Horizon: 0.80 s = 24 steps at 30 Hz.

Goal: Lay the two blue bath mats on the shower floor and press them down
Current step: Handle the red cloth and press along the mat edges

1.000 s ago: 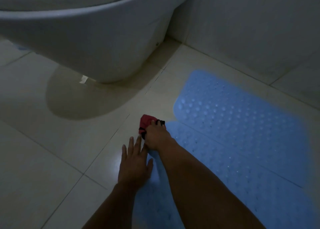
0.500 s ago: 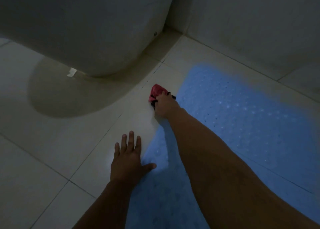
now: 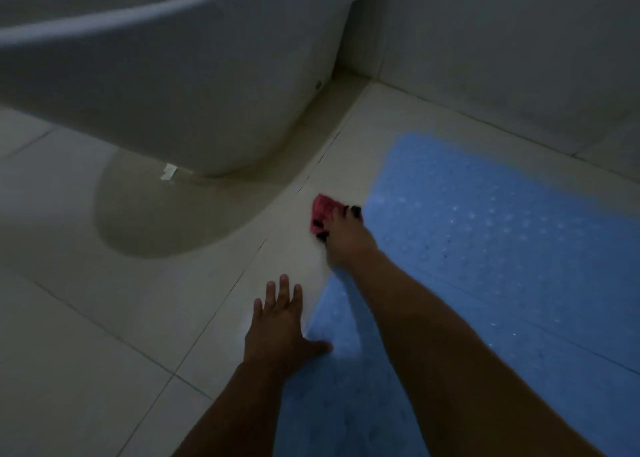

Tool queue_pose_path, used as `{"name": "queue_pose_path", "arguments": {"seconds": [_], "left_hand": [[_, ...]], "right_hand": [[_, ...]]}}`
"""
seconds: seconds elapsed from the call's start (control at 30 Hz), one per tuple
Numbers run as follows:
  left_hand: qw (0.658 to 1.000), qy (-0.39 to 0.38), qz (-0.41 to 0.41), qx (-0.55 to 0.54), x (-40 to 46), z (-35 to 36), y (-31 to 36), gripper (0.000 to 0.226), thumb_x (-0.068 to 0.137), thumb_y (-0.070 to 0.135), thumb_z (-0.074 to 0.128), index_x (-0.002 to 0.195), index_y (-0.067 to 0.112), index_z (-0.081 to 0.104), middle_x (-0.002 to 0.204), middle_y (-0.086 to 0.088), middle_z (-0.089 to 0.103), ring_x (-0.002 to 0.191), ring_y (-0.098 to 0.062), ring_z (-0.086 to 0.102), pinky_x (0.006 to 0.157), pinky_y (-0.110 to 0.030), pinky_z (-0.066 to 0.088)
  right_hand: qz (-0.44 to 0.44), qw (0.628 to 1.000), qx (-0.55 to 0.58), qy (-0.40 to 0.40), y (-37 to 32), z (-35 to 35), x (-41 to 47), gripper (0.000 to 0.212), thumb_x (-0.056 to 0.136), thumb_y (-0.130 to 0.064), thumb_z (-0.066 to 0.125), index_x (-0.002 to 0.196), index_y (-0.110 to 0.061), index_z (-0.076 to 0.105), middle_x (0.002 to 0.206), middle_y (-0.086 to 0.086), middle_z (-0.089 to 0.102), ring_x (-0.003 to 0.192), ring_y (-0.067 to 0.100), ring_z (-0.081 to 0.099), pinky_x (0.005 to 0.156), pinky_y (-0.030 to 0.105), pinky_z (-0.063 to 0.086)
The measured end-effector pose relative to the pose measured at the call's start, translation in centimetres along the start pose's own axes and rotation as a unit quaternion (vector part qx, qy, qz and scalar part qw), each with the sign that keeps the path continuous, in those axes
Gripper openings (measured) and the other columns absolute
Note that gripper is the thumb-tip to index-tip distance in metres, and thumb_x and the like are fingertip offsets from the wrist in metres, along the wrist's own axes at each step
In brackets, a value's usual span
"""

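Note:
Two blue bath mats lie flat side by side on the pale tiled floor: the far mat [image 3: 485,221] near the wall and the near mat [image 3: 353,397] under my arms. A faint seam runs between them. My left hand [image 3: 277,332] rests flat, fingers spread, on the tile with its thumb touching the near mat's left edge. My right hand [image 3: 343,238] is stretched forward at the far mat's left corner, fingers closed on a small red cloth [image 3: 320,212] that touches the tile.
A white toilet [image 3: 173,86] fills the upper left, its base on a darker patch of floor [image 3: 166,214]. A small white scrap [image 3: 169,172] lies at the base. A tiled wall [image 3: 519,58] runs behind the mats.
My right hand has slid forward with the red cloth, from beside my left hand to the far mat's corner. The left hand stays flat near the near mat's edge.

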<state>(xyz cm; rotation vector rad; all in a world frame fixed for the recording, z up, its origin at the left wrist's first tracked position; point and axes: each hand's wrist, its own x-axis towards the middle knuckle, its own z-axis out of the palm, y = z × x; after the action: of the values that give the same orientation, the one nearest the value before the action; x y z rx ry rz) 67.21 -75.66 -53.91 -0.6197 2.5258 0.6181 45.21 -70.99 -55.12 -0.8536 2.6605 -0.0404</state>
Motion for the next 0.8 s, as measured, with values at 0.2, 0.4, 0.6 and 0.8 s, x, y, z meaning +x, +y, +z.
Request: {"name": "queue_pose_path", "arguments": {"seconds": [0.2,0.4,0.6,0.8], "left_hand": [[0.993,0.090,-0.028,-0.077,-6.4,-11.4,1.4,0.083,0.098,0.032,0.060,0.163,0.022,0.010,0.171,-0.011,-0.001,0.157,-0.035,0.000,0.127,-0.048,0.014],[0.933,0.003,-0.049,-0.358,-17.2,-21.5,8.2,0.046,0.092,0.033,0.072,0.136,0.022,0.063,0.125,0.001,0.069,0.119,-0.018,0.064,0.109,-0.037,0.046],[0.924,-0.064,-0.014,-0.376,-30.7,-35.0,19.4,0.020,0.066,0.045,0.073,0.068,0.025,0.070,0.068,-0.005,0.073,0.061,-0.011,0.063,0.073,-0.041,0.056],[0.938,-0.089,0.091,-0.323,-41.1,-50.6,31.4,0.029,0.080,0.025,0.079,0.059,0.023,0.060,0.059,0.006,0.064,0.060,-0.007,0.060,0.071,-0.037,0.054]], "right_hand": [[-0.012,0.961,0.237,-0.145,-3.6,-4.3,-12.9,0.017,0.089,-0.017,0.060,0.101,-0.010,0.069,0.103,0.017,0.073,0.091,0.032,0.068,0.080,0.034,0.049],[0.196,0.755,0.616,-0.111,-3.2,-18.9,-27.1,0.026,0.093,-0.004,0.048,0.085,0.006,0.071,0.079,0.012,0.069,0.071,0.019,0.064,0.070,0.030,0.051],[0.264,0.709,0.649,-0.084,-0.1,-42.6,-40.1,0.022,0.090,-0.013,0.057,0.087,-0.002,0.076,0.092,0.017,0.076,0.085,0.029,0.071,0.077,0.037,0.054],[0.267,0.805,0.513,0.134,2.4,-62.4,-50.8,0.020,0.086,-0.003,0.073,0.079,-0.022,0.072,0.084,-0.002,0.074,0.082,0.013,0.070,0.087,0.039,0.057]]}}
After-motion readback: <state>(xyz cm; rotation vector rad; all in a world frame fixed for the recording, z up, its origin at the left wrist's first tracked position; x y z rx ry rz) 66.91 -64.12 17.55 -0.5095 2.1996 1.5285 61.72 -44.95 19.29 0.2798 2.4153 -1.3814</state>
